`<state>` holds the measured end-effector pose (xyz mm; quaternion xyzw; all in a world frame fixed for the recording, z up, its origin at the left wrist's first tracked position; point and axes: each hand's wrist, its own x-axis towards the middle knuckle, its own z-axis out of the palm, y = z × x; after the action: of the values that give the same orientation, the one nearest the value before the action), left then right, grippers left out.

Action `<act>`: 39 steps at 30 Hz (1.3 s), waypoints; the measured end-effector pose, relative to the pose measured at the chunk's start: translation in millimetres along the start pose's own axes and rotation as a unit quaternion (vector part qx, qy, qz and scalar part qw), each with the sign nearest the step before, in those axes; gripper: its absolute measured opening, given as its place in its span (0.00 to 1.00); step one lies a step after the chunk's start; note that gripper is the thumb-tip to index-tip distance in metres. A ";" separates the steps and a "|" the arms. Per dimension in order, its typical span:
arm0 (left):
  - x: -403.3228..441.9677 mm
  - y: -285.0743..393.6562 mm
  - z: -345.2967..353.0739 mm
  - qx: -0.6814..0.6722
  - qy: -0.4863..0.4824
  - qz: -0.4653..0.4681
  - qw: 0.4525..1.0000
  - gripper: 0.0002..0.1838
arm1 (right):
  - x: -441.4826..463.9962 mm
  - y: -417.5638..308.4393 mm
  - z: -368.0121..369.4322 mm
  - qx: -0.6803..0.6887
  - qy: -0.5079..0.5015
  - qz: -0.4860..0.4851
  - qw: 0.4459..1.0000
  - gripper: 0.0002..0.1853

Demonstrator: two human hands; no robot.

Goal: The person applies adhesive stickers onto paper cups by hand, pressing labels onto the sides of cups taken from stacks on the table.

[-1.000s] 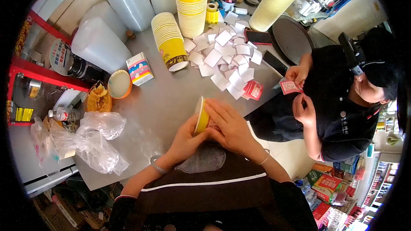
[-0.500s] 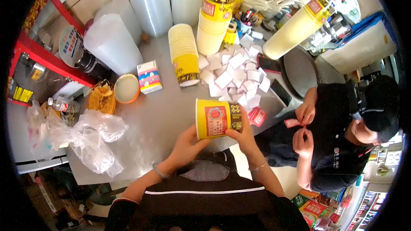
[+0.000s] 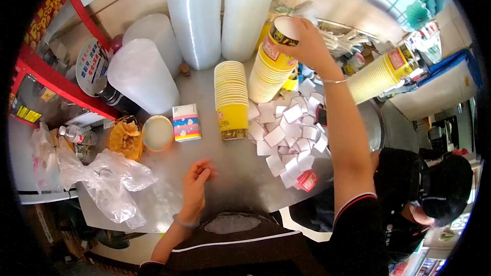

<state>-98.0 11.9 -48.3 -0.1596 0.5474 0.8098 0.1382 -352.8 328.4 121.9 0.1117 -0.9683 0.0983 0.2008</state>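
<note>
My right hand [image 3: 305, 46] reaches up to the tall stack at the back, its fingers gripping the rim of the top yellow paper tub [image 3: 282, 46], which sits in the stacked tubs [image 3: 265, 83]. That tub has a red label and a black band. Over the table's front part, my left hand [image 3: 198, 175] holds nothing; its fingers are loosely bent and apart. A second stack of yellow tubs [image 3: 232, 115] stands upside down to the left of the tall one. Loose white paper labels [image 3: 289, 133] lie in a pile in front, with a red one [image 3: 307, 180] at its near edge.
A tissue pack [image 3: 187, 124], an orange-rimmed bowl [image 3: 158, 133] and crumpled plastic bags [image 3: 115, 181] are on the left. Tall stacks of clear lids [image 3: 195, 18] stand behind. Another tub stack [image 3: 376, 79] leans at the right, beyond a co-worker in black [image 3: 404, 199].
Both hands held the tub near my body; my right hand has carried it up to the tall stack. My left hand has let go and moved left.
</note>
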 end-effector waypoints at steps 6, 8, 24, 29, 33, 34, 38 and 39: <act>97.6 29.2 30.2 0.082 0.006 0.092 0.992 0.16 | -140.2 -71.8 91.7 0.331 0.192 0.055 0.922 0.14; 154.0 18.3 41.5 0.120 0.027 0.146 0.982 0.17 | -153.8 -83.2 145.8 0.440 0.098 0.137 0.882 0.11; 205.3 -19.7 40.3 0.355 0.021 0.287 0.890 0.22 | -170.3 -74.3 204.4 0.626 -0.135 0.234 0.731 0.35; 141.3 -29.1 40.3 0.234 0.034 0.108 0.966 0.30 | -233.4 -108.0 197.1 0.512 -0.101 0.221 0.824 0.41; 74.7 -49.6 28.0 0.307 0.051 0.094 0.946 0.30 | -293.5 -142.3 167.0 0.468 -0.093 0.265 0.838 0.41; 67.8 -50.9 26.3 0.247 0.034 0.076 0.966 0.30 | -305.7 -148.2 159.3 0.459 -0.104 0.260 0.843 0.40; 49.6 -29.9 33.2 0.078 -0.001 -0.002 0.997 0.27 | -290.8 -159.7 114.6 0.573 -0.141 0.383 0.711 0.36; 42.5 -21.9 34.5 0.057 0.002 -0.018 0.998 0.27 | -292.1 -157.3 108.7 0.601 -0.144 0.389 0.683 0.33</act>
<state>-131.6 54.0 -72.1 -0.1627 0.5896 0.7746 0.1609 -91.1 204.1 -73.0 -0.1660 -0.6745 0.7113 -0.1075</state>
